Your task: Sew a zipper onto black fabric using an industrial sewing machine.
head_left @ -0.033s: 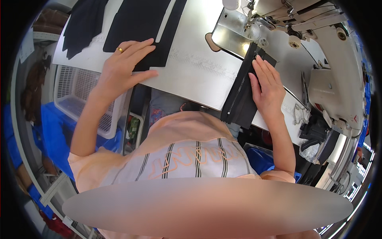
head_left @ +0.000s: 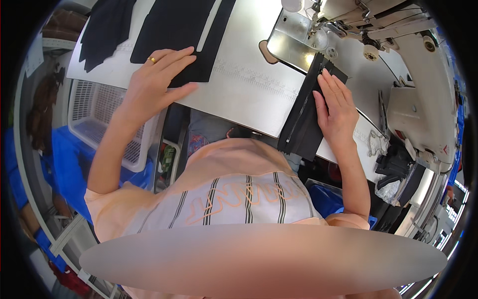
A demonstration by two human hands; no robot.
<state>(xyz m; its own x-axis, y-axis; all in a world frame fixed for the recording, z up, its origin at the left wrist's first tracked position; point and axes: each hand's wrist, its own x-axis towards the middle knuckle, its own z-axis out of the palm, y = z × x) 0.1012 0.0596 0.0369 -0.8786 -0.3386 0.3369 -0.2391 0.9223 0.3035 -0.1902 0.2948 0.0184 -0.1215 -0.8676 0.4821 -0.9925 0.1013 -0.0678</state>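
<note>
My left hand (head_left: 158,82) lies flat, fingers stretched out, on the near edge of a black fabric panel (head_left: 172,30). A long narrow white strip or slot runs down that panel; I cannot tell which. My right hand (head_left: 338,112) rests with straight fingers on a black fabric strip with a zipper (head_left: 304,129). The strip lies slantwise over the table's near edge, and its far end reaches the shiny metal plate (head_left: 289,46) of the sewing machine (head_left: 418,104). Neither hand grips the cloth; each lies on top of it.
Another black fabric piece (head_left: 107,32) lies at the far left of the white table (head_left: 249,107), which has ruler markings. Below its left side stands a white plastic basket (head_left: 94,134). Dark cloth (head_left: 393,167) and clear plastic (head_left: 388,192) sit at the right.
</note>
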